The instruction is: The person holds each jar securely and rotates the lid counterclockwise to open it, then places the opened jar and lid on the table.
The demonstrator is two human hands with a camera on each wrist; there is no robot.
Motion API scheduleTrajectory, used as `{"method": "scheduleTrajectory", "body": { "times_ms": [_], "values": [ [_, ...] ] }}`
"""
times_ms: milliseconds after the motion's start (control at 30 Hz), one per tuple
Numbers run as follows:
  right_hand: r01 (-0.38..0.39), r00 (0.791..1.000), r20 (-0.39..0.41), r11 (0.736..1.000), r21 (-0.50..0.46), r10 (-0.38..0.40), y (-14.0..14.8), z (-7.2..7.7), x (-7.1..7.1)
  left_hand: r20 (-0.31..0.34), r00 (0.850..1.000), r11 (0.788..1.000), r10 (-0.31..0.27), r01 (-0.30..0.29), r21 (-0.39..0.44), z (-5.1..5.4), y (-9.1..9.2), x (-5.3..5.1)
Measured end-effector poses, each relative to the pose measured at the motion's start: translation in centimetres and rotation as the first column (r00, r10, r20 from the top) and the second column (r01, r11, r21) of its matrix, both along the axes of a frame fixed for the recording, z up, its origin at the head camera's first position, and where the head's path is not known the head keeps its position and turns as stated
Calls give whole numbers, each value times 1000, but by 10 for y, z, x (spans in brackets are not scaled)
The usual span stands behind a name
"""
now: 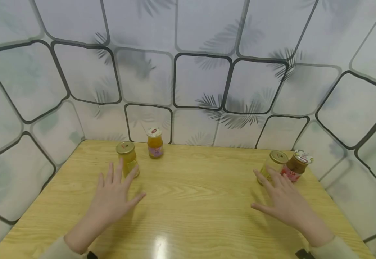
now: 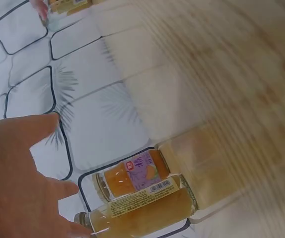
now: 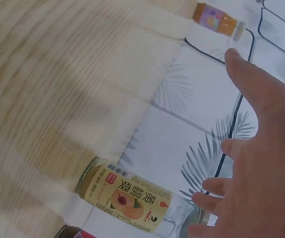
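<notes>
My left hand (image 1: 111, 199) is held over the table with fingers spread and nothing in it. Nearest to it stands a taller gold-lidded jar (image 1: 127, 158) with yellow contents, partly behind the fingertips. Just beyond is a smaller jar of orange contents with a purple label (image 1: 155, 145). My right hand (image 1: 286, 201), also spread and holding nothing, is in front of a gold-lidded glass jar (image 1: 277, 158) whose label pictures peaches (image 3: 127, 201). Fingers hide part of that jar. Close by on its right sits a brown jar with a red label (image 1: 296, 167). All the jars are upright.
The light wood table (image 1: 191, 201) reaches back to a wall (image 1: 200, 82) patterned with rounded outlines and leaf prints. Similar patterned walls stand along the left and right sides. A wide stretch of bare tabletop separates the two pairs of jars.
</notes>
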State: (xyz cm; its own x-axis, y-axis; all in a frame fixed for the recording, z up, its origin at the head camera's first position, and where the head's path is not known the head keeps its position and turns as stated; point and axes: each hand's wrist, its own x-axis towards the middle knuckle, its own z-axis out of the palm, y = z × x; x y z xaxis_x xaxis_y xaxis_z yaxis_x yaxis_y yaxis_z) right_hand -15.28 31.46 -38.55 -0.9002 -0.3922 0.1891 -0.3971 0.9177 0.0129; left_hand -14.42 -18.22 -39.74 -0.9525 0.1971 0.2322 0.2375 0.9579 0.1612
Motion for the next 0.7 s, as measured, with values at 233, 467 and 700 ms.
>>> {"method": "scheduleTrajectory", "body": {
  "times_ms": [233, 467, 700],
  "values": [
    [-48, 998, -34, 999, 3, 48, -12, 4, -6, -20, 1000, 999, -1, 0, -39, 8, -1, -6],
    [-57, 998, -25, 998, 23, 57, -20, 3, -13, -34, 999, 999, 4, -6, -42, 12, -1, -10],
    [-78, 995, -63, 996, 35, 80, -24, 0, -23, -83, 997, 998, 9, -14, -56, 24, -5, -16]
  ]
}}
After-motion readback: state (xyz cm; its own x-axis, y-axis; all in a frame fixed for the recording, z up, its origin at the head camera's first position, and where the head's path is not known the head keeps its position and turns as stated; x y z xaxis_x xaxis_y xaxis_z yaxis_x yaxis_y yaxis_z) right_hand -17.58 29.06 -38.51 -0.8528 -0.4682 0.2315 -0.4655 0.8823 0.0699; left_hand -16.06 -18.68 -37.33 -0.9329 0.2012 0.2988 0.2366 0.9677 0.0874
